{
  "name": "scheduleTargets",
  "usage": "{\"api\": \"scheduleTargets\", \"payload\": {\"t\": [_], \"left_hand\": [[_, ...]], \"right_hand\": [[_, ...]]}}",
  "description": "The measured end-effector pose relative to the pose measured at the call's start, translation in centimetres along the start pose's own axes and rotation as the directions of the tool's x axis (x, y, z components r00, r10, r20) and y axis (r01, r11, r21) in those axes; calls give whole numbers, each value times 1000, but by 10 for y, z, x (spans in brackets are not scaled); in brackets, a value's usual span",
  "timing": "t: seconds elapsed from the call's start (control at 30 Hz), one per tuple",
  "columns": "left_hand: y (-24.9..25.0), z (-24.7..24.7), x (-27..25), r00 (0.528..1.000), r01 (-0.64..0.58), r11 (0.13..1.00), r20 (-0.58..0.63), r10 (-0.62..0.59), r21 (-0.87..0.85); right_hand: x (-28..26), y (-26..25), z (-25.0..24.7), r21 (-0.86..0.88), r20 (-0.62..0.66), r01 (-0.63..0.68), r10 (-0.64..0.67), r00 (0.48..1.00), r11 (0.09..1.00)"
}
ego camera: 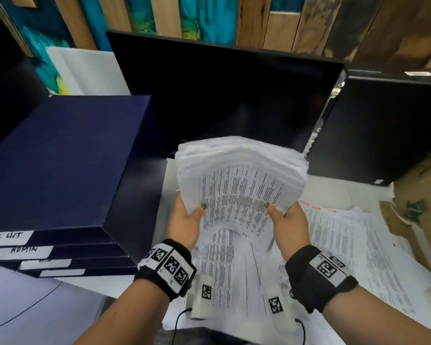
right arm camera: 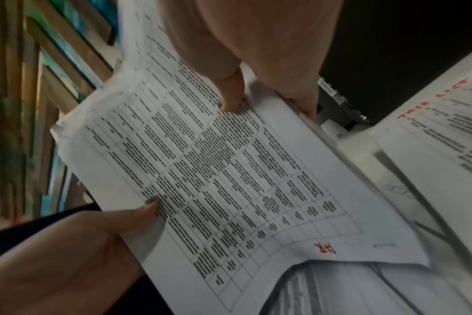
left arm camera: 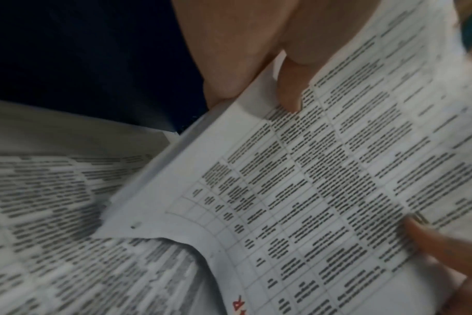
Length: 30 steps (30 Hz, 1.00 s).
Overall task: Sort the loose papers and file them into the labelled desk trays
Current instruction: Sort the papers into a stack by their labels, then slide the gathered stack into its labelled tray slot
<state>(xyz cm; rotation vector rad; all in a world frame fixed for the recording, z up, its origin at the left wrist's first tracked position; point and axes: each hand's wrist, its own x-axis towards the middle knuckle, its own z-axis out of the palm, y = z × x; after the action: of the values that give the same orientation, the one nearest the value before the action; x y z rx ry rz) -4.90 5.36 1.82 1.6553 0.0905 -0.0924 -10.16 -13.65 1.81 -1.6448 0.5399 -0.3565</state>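
Note:
A thick stack of white papers [ego camera: 239,180] is held up over the desk, tilted away from me. Its top sheet is a printed table with a red "HR" mark [right arm camera: 325,248] on its near edge. My left hand [ego camera: 188,217] grips the stack's left side, thumb [left arm camera: 288,93] on top. My right hand [ego camera: 288,221] grips the right side, thumb [right arm camera: 230,100] on the print. The fingers below are hidden. Dark blue stacked trays [ego camera: 60,158] stand to the left, with white labels reading "TASK LIST" [ego camera: 8,237] and "ADMIN" [ego camera: 24,250].
More loose sheets [ego camera: 346,245] lie spread on the desk beneath and to the right, one headed "TASK LIST" in red [ego camera: 311,207]. A black monitor [ego camera: 222,95] stands just behind the stack, a black computer case [ego camera: 383,125] at the right, and brown cardboard [ego camera: 421,195] beyond it.

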Motion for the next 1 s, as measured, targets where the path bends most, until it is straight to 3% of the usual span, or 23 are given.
{"api": "scheduleTargets", "payload": {"t": [0.13,0.27,0.4,0.5,0.6,0.7,0.77,0.8,0.87,0.93,0.97,1.0], "left_hand": [[-5,-2,-2,1000,26,999,9,-26,-30],[-36,-4,-7,983,119,969,114,-146,215],[-39,-3,-9,976,157,931,90,-196,330],[-21,-2,-9,986,123,944,72,-152,305],[2,-3,-4,988,19,938,135,-70,347],[20,-4,2,988,-138,873,124,90,468],[27,-5,5,981,-191,814,119,151,548],[29,-5,5,980,-200,791,135,149,579],[38,-4,3,971,-238,712,182,155,660],[48,0,-1,951,-310,609,238,198,730],[52,2,-4,936,-351,565,273,220,747],[57,5,-8,921,-390,531,309,239,752]], "right_hand": [[-3,0,-4,-12,12,-4,4,1000,1000],[2,13,-10,-81,55,-83,88,995,993],[3,14,-14,-41,21,-127,128,992,991],[1,9,-20,-37,19,-107,108,994,994],[3,-5,-31,-113,29,-16,19,999,993],[4,-23,-46,-107,-24,67,-70,997,992],[-1,-41,-53,-249,-47,219,-238,970,943],[-5,-51,-52,-361,-1,362,-389,921,859],[-11,-71,-44,-452,203,666,-659,724,593],[-15,-85,-29,-434,456,850,-742,492,297],[-18,-90,-22,-433,560,888,-726,399,154],[-20,-94,-15,-448,639,894,-689,342,28]]}}
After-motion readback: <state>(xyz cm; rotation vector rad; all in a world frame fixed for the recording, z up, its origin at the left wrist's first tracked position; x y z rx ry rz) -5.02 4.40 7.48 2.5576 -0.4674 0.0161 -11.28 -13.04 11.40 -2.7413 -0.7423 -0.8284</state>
